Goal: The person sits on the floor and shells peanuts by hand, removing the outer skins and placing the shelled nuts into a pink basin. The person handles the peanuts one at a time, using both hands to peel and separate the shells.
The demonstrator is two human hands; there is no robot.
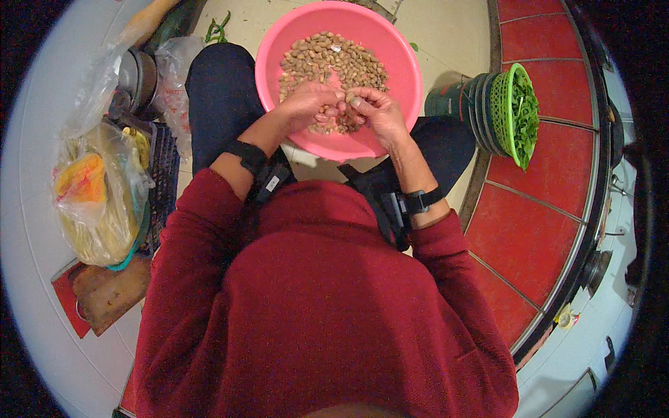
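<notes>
A pink plastic basin (407,78) stands between the person's knees. Unshelled peanuts (324,55) cover much of its bottom, with a small white scrap (335,48) among them. Over the near half of the basin, my left hand (313,103) and my right hand (379,112) meet at the fingertips. The right thumb and forefinger pinch a small peanut (349,97). Against it or close beside it are the left fingertips, whose own hold is too small to make out. Below the hands lie darker small pieces (347,124), partly hidden by the fingers.
To the right, a green basket (502,112) of leafy greens (525,117) tops a dark bucket (444,102), beside a red tiled ledge (533,219). At left are plastic bags (99,209), a dark crate (163,177) and a wooden board (112,292). Green peppers (218,28) lie on the floor.
</notes>
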